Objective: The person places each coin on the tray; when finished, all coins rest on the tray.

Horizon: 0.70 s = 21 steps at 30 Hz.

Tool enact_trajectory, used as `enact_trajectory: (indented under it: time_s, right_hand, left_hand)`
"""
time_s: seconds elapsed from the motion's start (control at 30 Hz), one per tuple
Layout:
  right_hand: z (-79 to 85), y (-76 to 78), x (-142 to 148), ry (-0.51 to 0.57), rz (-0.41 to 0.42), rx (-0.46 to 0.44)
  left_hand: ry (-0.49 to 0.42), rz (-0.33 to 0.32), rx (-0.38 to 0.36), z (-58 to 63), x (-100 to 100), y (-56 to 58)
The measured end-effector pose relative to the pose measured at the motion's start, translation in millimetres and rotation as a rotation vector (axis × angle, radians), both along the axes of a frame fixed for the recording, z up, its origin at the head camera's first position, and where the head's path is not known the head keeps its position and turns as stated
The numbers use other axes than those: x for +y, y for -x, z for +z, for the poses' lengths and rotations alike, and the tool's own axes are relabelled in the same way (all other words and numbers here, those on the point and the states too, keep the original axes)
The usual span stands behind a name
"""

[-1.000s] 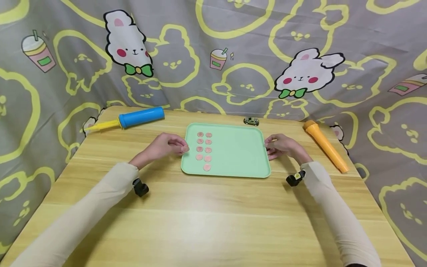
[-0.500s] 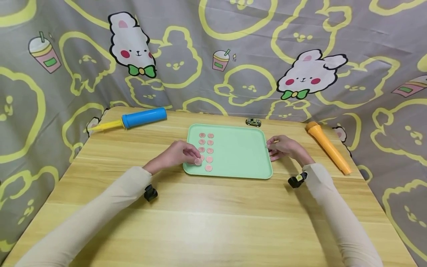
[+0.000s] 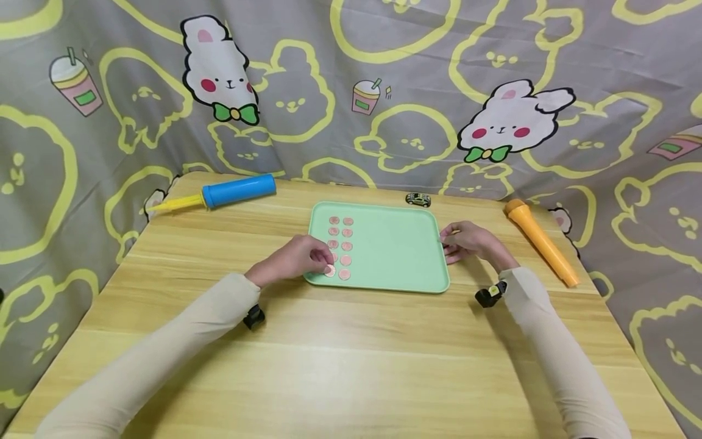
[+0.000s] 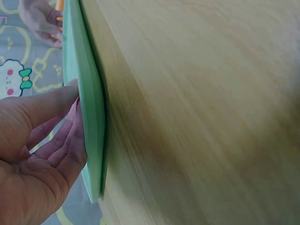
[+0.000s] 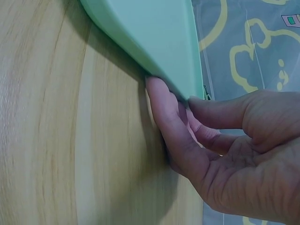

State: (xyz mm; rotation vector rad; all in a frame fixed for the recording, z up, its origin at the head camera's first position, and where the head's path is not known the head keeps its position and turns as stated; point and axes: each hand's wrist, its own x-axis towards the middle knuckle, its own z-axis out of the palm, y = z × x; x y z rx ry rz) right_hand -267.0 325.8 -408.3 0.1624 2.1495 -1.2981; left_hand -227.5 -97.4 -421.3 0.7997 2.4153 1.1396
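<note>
A pale green tray point(image 3: 395, 250) lies on the wooden table, with copper-coloured coins point(image 3: 347, 232) in two columns on its left part. Over its near left corner, my left hand point(image 3: 296, 259) pinches one coin point(image 3: 329, 271) at the fingertips, low at the bottom of the left column. The coin just above is partly covered by the fingers. The tray's rim hides this coin in the left wrist view. My right hand point(image 3: 466, 239) holds the tray's right edge; in the right wrist view the thumb point(image 5: 211, 112) is at the rim and a finger reaches under the tray's side.
A blue and yellow hand pump point(image 3: 238, 191) lies at the back left of the table. Behind the tray stands a small toy car point(image 3: 418, 199). An orange toy microphone point(image 3: 540, 241) lies at the right. A patterned grey curtain point(image 3: 307, 140) hangs along the table's back.
My left hand has carried the coin from outside the tray's left rim, right and toward me, down to the lower end of the left column. The right hand keeps its place at the tray's edge.
</note>
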Motion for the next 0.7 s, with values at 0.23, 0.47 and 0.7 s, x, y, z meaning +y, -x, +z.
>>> enact_trajectory:
  time_s: [0.23, 0.47, 0.7]
  right_hand:
    - [-0.8, -0.3, -0.2, -0.009, -0.007, 0.005]
    - [0.3, -1.4, 0.9, -0.004, -0.005, 0.007]
    - [-2.0, -3.8, -3.4, -0.022, -0.030, 0.038]
  left_hand:
    - [0.028, 0.020, 0.001, -1.0, -0.6, -1.4]
    - [0.021, 0.047, -0.003, -4.1, -0.3, -1.2]
    - [0.026, 0.062, -0.015, -4.5, -2.1, -2.3]
